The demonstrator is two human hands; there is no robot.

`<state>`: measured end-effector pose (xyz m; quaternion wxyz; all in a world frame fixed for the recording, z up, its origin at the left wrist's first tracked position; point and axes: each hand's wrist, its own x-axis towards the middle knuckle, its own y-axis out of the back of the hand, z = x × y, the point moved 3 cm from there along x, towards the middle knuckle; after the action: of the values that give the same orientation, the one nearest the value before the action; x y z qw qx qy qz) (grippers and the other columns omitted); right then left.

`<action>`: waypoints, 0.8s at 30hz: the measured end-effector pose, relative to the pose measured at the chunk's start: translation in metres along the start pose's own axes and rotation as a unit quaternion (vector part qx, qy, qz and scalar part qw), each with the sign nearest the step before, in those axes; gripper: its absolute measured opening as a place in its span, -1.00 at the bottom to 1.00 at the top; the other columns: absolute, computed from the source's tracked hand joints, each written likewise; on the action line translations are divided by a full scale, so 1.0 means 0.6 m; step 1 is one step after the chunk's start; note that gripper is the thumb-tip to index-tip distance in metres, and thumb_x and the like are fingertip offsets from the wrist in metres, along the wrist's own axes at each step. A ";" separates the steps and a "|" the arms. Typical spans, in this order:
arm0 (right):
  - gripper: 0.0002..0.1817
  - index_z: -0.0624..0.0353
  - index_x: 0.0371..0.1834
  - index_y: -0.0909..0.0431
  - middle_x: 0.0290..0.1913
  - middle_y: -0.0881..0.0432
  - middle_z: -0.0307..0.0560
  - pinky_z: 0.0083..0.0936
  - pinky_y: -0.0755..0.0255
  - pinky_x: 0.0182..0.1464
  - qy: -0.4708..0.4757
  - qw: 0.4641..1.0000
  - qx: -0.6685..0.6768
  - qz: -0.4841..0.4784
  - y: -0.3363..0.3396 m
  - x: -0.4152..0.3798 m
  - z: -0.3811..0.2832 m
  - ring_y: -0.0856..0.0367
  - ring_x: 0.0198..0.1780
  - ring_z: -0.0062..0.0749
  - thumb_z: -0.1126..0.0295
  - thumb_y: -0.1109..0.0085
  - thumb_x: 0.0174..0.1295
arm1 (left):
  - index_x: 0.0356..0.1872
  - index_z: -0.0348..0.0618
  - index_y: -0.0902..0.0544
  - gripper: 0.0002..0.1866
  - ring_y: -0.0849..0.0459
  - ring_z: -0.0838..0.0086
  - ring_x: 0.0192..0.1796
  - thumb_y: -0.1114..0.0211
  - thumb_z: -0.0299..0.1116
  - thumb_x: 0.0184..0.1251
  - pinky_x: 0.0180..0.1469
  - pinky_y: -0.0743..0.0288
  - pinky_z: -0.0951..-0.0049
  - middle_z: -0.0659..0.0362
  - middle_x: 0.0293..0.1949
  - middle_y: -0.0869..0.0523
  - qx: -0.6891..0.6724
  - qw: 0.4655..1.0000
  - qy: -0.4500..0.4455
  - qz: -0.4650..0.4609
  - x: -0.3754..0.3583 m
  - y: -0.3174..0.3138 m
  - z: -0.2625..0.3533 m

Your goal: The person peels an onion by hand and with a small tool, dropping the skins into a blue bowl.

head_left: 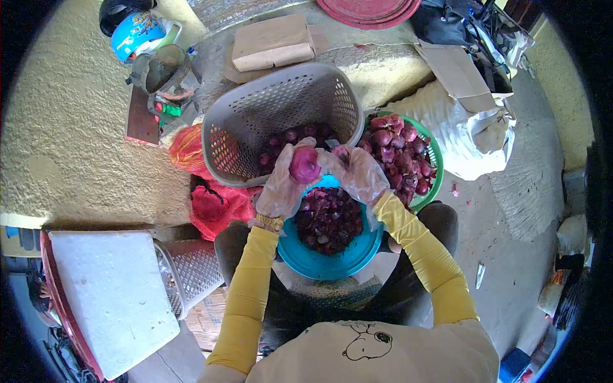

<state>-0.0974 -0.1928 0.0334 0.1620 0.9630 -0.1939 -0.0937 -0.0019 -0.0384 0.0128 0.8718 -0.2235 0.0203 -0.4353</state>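
My left hand [281,185], in a clear plastic glove, is closed around a red onion [305,166] with a smooth, shiny surface. Close beside it, my gloved right hand [363,175] has its fingers bent around a small pinkish-purple piece [341,153], mostly hidden by the fingers. Below both hands, a blue basin [332,268] between my knees holds a heap of dark purple onion skins [329,220]. Just beyond them, a grey-brown perforated basket [281,96] has several red onions [292,135] at its bottom. To the right, a green basket [438,167] is heaped with red onions [402,153].
A red mesh sack [220,207] lies left of the basket. Further left are a white board [112,300] and a tipped pale basket [195,268]. A white sack [469,143] stands right, with cardboard [274,41] behind. A small pale object [480,276] lies on the floor.
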 end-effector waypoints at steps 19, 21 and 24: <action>-0.61 0.25 -0.16 -0.71 -0.40 -0.72 -0.01 -0.28 -0.55 -0.17 0.015 0.999 0.037 -0.010 -0.021 0.013 0.044 -0.65 -0.38 -0.26 0.07 -0.34 0.32 | 0.46 -0.22 -0.39 -0.41 -0.55 0.31 0.35 -0.12 -0.03 0.62 0.36 -0.50 0.26 0.09 0.33 -0.55 0.006 0.997 0.043 0.070 0.002 0.036 -0.007; -0.58 0.25 -0.14 -0.72 -0.39 -0.74 -0.01 -0.27 -0.56 -0.17 0.022 0.998 0.048 -0.029 -0.032 0.022 0.082 -0.66 -0.38 -0.24 0.03 -0.36 0.31 | 0.46 -0.23 -0.39 -0.42 -0.55 0.33 0.34 -0.17 -0.07 0.61 0.35 -0.50 0.28 0.09 0.32 -0.56 0.192 0.980 -0.039 0.042 0.002 0.032 0.005; -0.53 0.24 -0.14 -0.74 -0.36 -0.77 0.02 -0.25 -0.57 -0.17 0.037 0.999 0.031 -0.022 -0.040 0.028 0.106 -0.71 -0.34 -0.23 -0.02 -0.37 0.30 | 0.42 -0.23 -0.41 -0.46 -0.53 0.38 0.26 -0.20 -0.13 0.60 0.39 -0.40 0.34 0.13 0.26 -0.54 -0.178 0.971 0.119 0.104 0.002 0.038 -0.009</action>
<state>-0.0892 -0.1962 -0.0362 0.1367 0.9745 -0.1689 -0.0558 0.0146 -0.0296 -0.0012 0.8498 -0.3183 0.2248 -0.3550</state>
